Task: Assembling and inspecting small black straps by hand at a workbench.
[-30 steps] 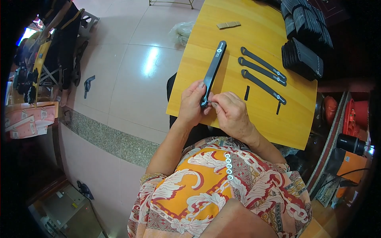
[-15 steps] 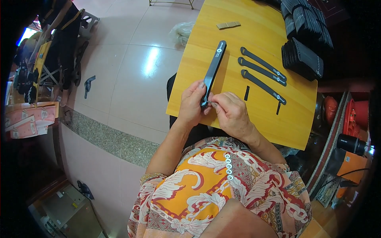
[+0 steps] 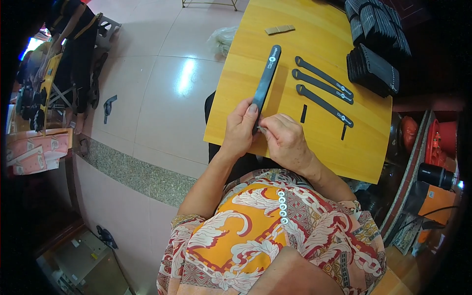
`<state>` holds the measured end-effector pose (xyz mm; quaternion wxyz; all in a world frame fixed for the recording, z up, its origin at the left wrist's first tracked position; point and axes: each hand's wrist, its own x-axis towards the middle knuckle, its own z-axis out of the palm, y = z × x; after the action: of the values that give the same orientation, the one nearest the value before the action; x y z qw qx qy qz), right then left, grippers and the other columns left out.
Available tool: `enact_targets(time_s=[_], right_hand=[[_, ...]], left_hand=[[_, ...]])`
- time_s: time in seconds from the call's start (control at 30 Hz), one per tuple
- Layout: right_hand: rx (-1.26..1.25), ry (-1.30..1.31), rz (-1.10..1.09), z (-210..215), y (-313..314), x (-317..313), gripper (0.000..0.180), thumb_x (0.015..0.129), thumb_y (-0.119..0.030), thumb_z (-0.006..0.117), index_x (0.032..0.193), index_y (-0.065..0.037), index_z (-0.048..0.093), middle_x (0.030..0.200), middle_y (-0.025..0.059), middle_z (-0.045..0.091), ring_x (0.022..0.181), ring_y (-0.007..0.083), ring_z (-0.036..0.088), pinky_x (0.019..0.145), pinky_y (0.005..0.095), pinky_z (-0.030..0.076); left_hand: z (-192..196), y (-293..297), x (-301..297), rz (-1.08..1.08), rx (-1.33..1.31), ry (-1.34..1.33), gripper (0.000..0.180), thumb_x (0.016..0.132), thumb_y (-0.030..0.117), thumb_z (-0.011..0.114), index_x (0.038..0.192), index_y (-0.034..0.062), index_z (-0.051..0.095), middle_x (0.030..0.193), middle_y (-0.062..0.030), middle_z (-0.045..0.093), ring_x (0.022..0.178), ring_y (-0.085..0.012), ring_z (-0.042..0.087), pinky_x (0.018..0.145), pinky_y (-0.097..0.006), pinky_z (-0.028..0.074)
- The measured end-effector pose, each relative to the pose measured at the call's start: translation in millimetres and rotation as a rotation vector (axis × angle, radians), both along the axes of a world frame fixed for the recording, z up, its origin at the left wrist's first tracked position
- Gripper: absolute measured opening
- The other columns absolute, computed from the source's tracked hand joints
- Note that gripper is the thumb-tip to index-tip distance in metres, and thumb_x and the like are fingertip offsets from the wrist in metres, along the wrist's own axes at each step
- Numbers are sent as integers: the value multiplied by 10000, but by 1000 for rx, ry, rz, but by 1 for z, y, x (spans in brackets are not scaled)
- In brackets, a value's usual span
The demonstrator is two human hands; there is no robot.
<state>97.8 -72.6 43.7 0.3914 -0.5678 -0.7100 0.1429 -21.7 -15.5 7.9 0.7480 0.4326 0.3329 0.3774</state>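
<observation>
My left hand is closed around the lower part of a long black strap with a white mark near its rounded far end. Against that strap's near end, my right hand pinches with thumb and forefinger; what lies between those fingertips is too small to make out. Three similar black straps, an upper one, a middle one and a lower one, lie fanned on the yellow table, each with a slotted end. Two short black strips rest nearer my right hand.
At the far right of the table stand a stack of black straps and banded bundles. A folded brown cardboard piece lies at the back. Right of the table is a shelf with red items. Another person stands at far left.
The strap in my left hand has tipped a little, and its near slotted end is now mostly hidden by my fingers. My right hand stays pinched beside it.
</observation>
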Motion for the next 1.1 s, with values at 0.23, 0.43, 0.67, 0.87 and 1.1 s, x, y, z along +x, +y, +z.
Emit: enact_targets(time_s=[0.23,0.43,0.67,0.87,1.1], right_hand=[[1,-24,63,1,0,6,67,715,46,525,773,15,515,698,172,531,673,346,531,591,418,428],[-290,366,-59,3,-4,-1,38,734,38,514,757,7,511,708,168,546,663,341,546,574,409,431],[68,-314,52,7,-4,12,37,723,24,533,745,-2,517,683,148,535,643,322,541,566,397,431],[-325,325,-71,-6,-6,15,54,758,-19,576,783,10,537,696,141,554,645,310,555,575,360,448],[-688,225,90,5,-1,29,165,804,-149,595,790,14,579,681,213,572,666,341,584,588,380,450]], left_hand=[[4,2,-2,-104,56,126,275,941,188,421,1113,-13,494,713,19,482,587,-45,423,495,-188,355],[-4,-2,3,4,253,174,269,941,182,423,1095,-24,501,730,17,487,650,-61,437,562,-211,381],[-5,-1,10,-44,230,287,255,940,173,426,1071,-32,502,748,-7,502,666,-76,458,575,-232,400],[-6,-13,14,112,371,291,243,946,179,417,1057,-26,483,691,0,483,629,-72,448,543,-227,383],[-4,-10,6,-14,178,95,287,944,243,432,1089,4,498,664,33,471,562,-26,391,480,-179,306]])
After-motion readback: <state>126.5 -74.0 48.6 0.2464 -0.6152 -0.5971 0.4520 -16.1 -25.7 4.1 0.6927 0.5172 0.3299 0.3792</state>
